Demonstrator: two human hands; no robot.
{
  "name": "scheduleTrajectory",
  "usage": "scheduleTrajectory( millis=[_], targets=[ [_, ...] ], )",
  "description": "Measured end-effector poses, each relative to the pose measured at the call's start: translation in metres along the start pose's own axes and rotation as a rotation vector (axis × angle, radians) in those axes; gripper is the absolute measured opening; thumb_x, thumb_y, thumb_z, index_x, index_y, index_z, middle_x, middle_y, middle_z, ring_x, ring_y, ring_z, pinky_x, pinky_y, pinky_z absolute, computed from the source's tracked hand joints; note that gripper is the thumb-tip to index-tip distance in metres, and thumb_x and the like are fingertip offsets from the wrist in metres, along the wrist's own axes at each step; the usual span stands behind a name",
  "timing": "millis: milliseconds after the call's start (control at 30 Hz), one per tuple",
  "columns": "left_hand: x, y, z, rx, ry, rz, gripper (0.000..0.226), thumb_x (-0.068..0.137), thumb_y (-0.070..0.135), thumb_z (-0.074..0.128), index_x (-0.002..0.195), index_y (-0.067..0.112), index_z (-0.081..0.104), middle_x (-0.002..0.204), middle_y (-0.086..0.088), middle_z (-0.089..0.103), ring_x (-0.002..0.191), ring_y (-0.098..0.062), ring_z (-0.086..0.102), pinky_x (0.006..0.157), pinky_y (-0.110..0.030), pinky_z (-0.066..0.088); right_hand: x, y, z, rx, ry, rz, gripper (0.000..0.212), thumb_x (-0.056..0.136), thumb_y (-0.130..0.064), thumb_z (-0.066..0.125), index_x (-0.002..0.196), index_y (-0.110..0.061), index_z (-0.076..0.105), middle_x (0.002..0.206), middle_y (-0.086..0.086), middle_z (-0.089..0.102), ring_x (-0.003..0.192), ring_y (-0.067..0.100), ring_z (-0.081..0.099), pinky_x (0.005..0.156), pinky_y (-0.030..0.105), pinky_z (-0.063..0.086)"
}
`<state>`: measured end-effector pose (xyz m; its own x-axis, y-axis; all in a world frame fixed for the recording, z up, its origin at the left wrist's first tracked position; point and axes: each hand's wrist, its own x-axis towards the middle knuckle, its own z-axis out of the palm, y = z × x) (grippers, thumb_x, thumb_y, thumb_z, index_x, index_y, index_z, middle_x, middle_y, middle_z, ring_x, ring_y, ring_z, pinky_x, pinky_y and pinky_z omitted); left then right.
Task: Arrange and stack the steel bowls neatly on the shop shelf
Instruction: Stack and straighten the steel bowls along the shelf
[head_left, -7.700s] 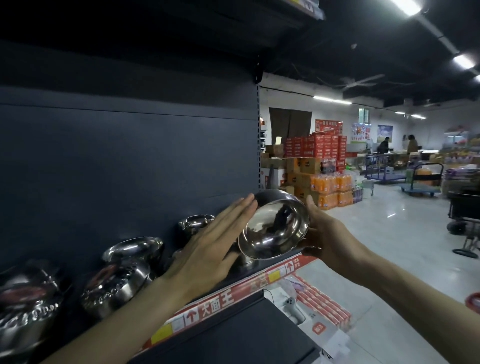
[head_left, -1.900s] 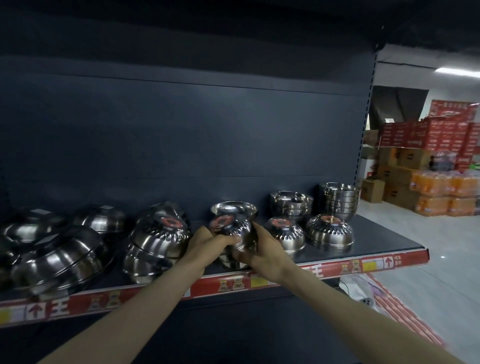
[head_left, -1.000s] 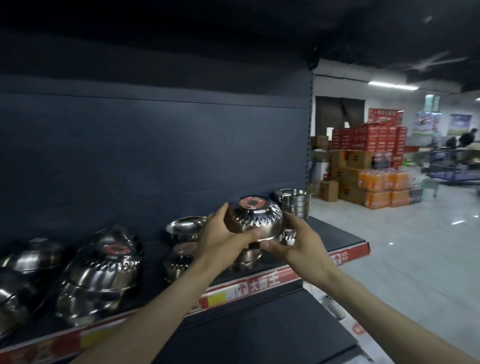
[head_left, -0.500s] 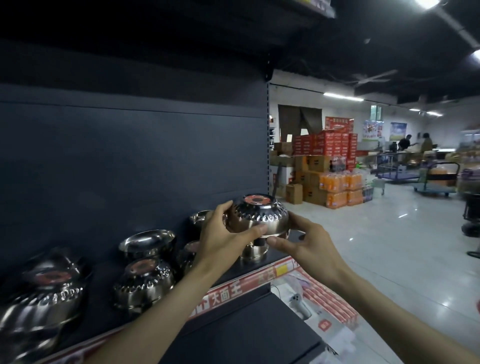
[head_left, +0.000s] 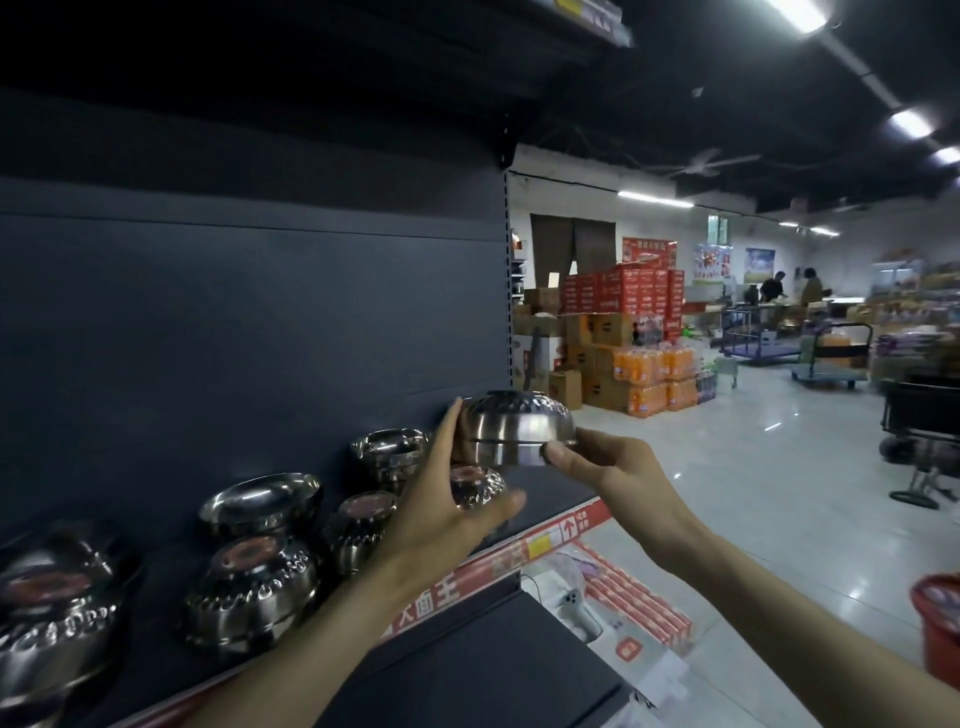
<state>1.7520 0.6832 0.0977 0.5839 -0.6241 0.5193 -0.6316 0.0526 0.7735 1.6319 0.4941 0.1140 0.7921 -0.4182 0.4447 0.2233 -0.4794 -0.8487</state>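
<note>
An upside-down steel bowl (head_left: 519, 426) hangs in the air above the right end of the dark shelf (head_left: 550, 493). My right hand (head_left: 618, 467) pinches its rim from the right, thumb on the outer wall. My left hand (head_left: 447, 499) touches the bowl's left side with straight fingers, thumb spread away from it. Below stands a small upside-down bowl with a red sticker (head_left: 475, 486). Further left stand more inverted bowls (head_left: 363, 525) (head_left: 254, 587), an upright bowl (head_left: 262, 501) and a short stack (head_left: 389, 452).
A larger embossed bowl (head_left: 57, 613) sits at the shelf's far left. A red price strip (head_left: 566, 525) runs along the front edge. Red packs (head_left: 639, 608) lie on the floor below, a red bucket (head_left: 940, 623) at right. Cartons and orange drinks (head_left: 649, 364) and trolleys (head_left: 831, 353) stand across the aisle.
The bowl has moved right and slightly up, away from the other bowls. My left thumb has come off it, and my right hand now takes the rim.
</note>
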Motion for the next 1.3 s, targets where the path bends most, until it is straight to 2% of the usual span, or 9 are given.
scheduleTrajectory(
  millis=[100,267,500,633,833,1000,1133,1200,1300],
  targets=[
    [-0.002,-0.004,-0.002,0.2,-0.016,0.078,0.123,0.088,0.044,0.087,0.16,0.065,-0.01,0.175,0.031,0.003,0.162,0.004,0.007,0.13,-0.035,0.02,0.003,-0.002,-0.004,0.028,-0.022,0.052,0.04,0.083,-0.064,0.062,0.108,-0.035,0.073,0.101,-0.028,0.078,0.105,-0.007,0.07,0.089,0.013,0.047],
    [-0.007,0.001,-0.004,0.396,-0.07,0.234,0.123,0.099,0.023,0.078,0.157,0.062,-0.023,0.164,0.04,-0.032,0.148,0.025,-0.019,0.111,0.001,0.001,0.005,-0.015,-0.009,0.154,0.017,0.18,0.069,0.082,-0.071,0.059,0.108,-0.01,0.078,0.111,0.016,0.079,0.115,0.036,0.069,0.108,0.047,0.048],
    [-0.008,-0.005,-0.009,0.584,-0.08,0.339,0.134,0.096,-0.004,0.072,0.155,0.061,-0.03,0.169,0.03,-0.032,0.159,0.007,-0.017,0.13,-0.029,0.007,0.01,-0.027,-0.014,0.156,0.006,0.273,0.068,0.098,-0.07,0.047,0.103,-0.009,0.076,0.097,0.02,0.08,0.104,0.038,0.073,0.11,0.052,0.052],
    [-0.005,-0.002,-0.012,0.524,-0.054,0.301,0.136,0.094,-0.005,0.076,0.155,0.068,-0.02,0.169,0.039,-0.022,0.154,0.019,-0.01,0.123,-0.012,0.015,0.011,-0.024,-0.012,0.083,-0.05,0.347,0.084,0.1,-0.076,0.036,0.108,-0.003,0.077,0.103,0.023,0.08,0.11,0.042,0.073,0.102,0.045,0.056],
    [0.0,0.002,-0.022,0.336,-0.055,0.144,0.135,0.083,0.008,0.09,0.15,0.08,-0.003,0.167,0.046,0.004,0.16,0.007,0.008,0.131,-0.038,0.018,0.011,-0.018,-0.012,-0.118,-0.146,0.386,0.114,0.089,-0.089,0.01,0.113,-0.001,0.079,0.105,0.015,0.081,0.107,0.033,0.075,0.104,0.045,0.052],
    [0.001,-0.01,-0.025,0.081,-0.055,0.042,0.139,0.065,0.015,0.102,0.161,0.065,0.015,0.163,0.032,0.04,0.153,0.002,0.037,0.13,-0.042,0.031,0.015,-0.009,-0.005,-0.084,-0.135,0.37,0.126,0.067,-0.11,0.019,0.149,-0.023,0.061,0.151,0.012,0.062,0.141,0.034,0.055,0.124,0.061,0.032],
    [0.002,-0.009,-0.028,-0.063,-0.069,0.008,0.134,0.061,0.011,0.102,0.167,0.041,0.025,0.143,0.033,0.058,0.138,0.01,0.053,0.121,-0.024,0.042,0.012,-0.007,-0.004,0.009,-0.089,0.305,0.083,0.099,-0.08,0.022,0.128,-0.023,0.073,0.127,0.008,0.075,0.126,0.027,0.064,0.114,0.05,0.04],
    [0.003,-0.003,-0.029,-0.145,-0.043,-0.015,0.122,0.058,0.011,0.099,0.161,0.033,0.038,0.135,0.028,0.068,0.132,0.009,0.059,0.111,-0.016,0.047,0.011,-0.008,-0.001,0.079,-0.109,0.303,0.079,0.095,-0.081,0.031,0.14,-0.026,0.066,0.141,0.007,0.068,0.136,0.029,0.057,0.116,0.05,0.039],
    [0.006,-0.002,-0.03,-0.252,-0.025,-0.061,0.094,0.06,0.017,0.103,0.141,0.036,0.06,0.132,0.018,0.074,0.129,-0.001,0.065,0.114,-0.027,0.049,0.008,-0.013,0.003,0.148,-0.149,0.258,0.076,0.089,-0.078,0.043,0.144,-0.029,0.063,0.144,0.004,0.066,0.135,0.025,0.057,0.113,0.048,0.041]
  ],
)
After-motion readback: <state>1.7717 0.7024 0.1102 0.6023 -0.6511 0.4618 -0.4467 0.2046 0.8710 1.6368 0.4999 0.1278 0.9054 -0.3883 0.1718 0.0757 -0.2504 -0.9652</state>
